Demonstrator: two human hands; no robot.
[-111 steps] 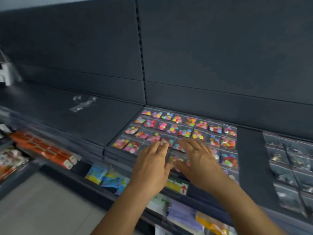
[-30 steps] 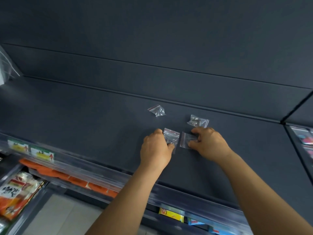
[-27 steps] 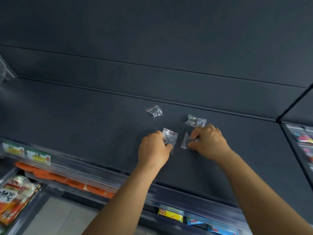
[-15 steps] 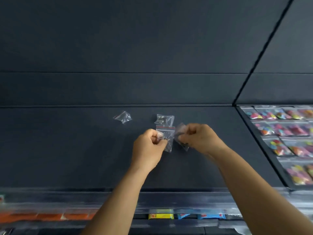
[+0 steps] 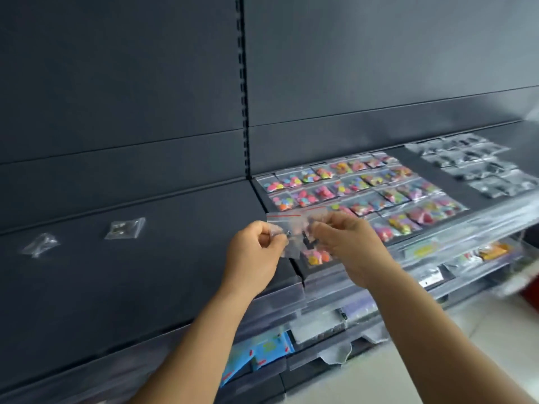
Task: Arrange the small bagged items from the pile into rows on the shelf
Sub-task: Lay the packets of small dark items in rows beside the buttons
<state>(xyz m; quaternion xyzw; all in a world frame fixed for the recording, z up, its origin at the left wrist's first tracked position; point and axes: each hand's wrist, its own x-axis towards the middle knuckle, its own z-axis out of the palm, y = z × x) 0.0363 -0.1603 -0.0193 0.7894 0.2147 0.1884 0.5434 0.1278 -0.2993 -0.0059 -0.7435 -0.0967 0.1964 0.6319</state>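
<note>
Head view, hands – colourful rows behind

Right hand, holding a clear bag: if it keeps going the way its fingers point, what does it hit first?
The right hand points left, at the left hand and the clear bags pinched between them. It would likely meet those first, though depth is unclear in one view.

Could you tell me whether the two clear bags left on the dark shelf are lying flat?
One bag lies flat; the other bag looks crumpled.
</note>
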